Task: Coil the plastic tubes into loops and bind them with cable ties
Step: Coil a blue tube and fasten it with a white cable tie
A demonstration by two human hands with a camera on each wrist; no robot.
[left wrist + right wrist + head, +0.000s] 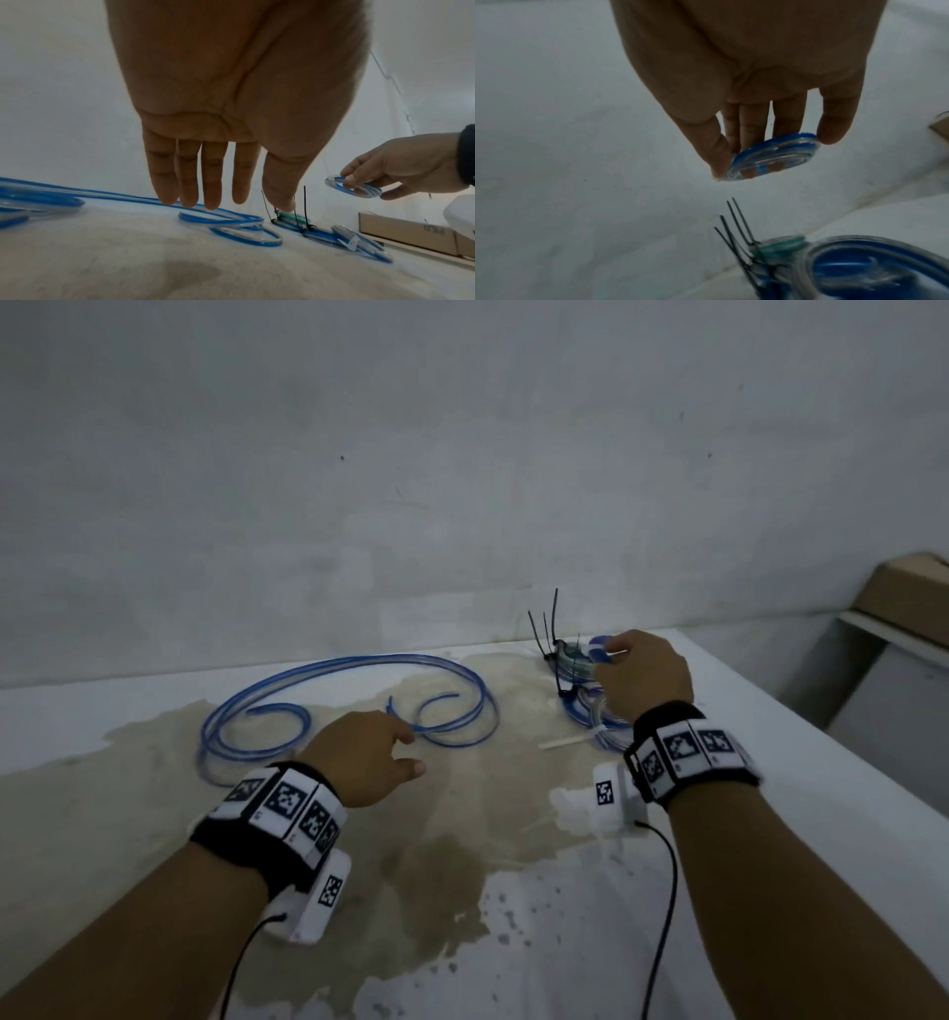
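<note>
My right hand (624, 660) holds a small blue-and-clear tube coil (775, 156) between thumb and fingers, lifted above the table; the same coil (353, 187) shows in the left wrist view. Below it lie bound coils (583, 690) with black cable ties (544, 629) sticking up, and a green coil (780, 246) among them. Long loose blue tubes (349, 706) sprawl at the left. My left hand (405, 752) hovers open with straight fingers (213, 182) over a loose tube end, holding nothing.
The white table (770, 865) has a large brown stain in the middle. A white cable tie (565, 741) lies beside the bound coils. A cardboard box (909, 598) stands on a shelf at the right, beyond the table edge. A wall stands close behind.
</note>
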